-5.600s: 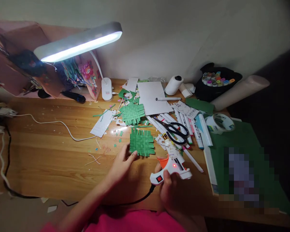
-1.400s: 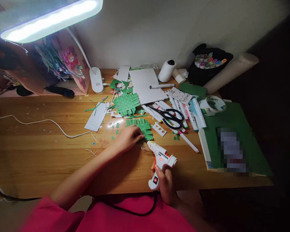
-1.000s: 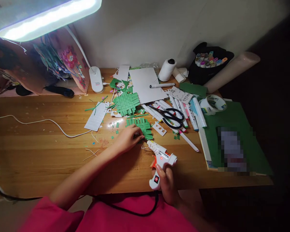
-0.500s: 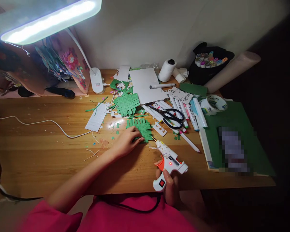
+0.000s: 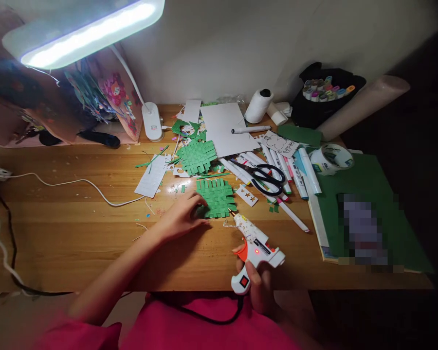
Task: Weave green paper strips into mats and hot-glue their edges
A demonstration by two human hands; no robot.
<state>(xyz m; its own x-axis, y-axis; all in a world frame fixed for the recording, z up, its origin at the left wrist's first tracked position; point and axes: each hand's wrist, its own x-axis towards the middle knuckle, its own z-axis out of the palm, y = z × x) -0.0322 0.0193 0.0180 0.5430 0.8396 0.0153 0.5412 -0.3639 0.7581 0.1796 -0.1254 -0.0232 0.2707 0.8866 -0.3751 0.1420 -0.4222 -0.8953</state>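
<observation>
My right hand [image 5: 259, 284] is wrapped round the handle of a white hot glue gun [image 5: 257, 245] with an orange trigger and a lit red light. The gun's nozzle points at the lower right corner of a woven green paper mat [image 5: 219, 197] on the desk. At that mat's left edge is my left hand [image 5: 184, 214], its thumb spread from the curved fingers; whether the fingertips touch the paper I cannot tell. Just behind lies a second woven green mat [image 5: 197, 156]. A white card with star cutouts [image 5: 246, 196] rests to the right of the nearer mat.
Black-handled scissors [image 5: 264, 176] lie over several markers [image 5: 294, 216]. White paper [image 5: 226, 129], a thread spool [image 5: 259, 106] and a tape roll [image 5: 332, 158] stand or lie farther back. A desk lamp [image 5: 91, 36] overhangs the left; its white cable [image 5: 69, 182] crosses the desk.
My left hand has slid left off the nearer mat to its edge, with the thumb and fingers parting. The glue gun stays at the mat's corner. The view has shifted slightly.
</observation>
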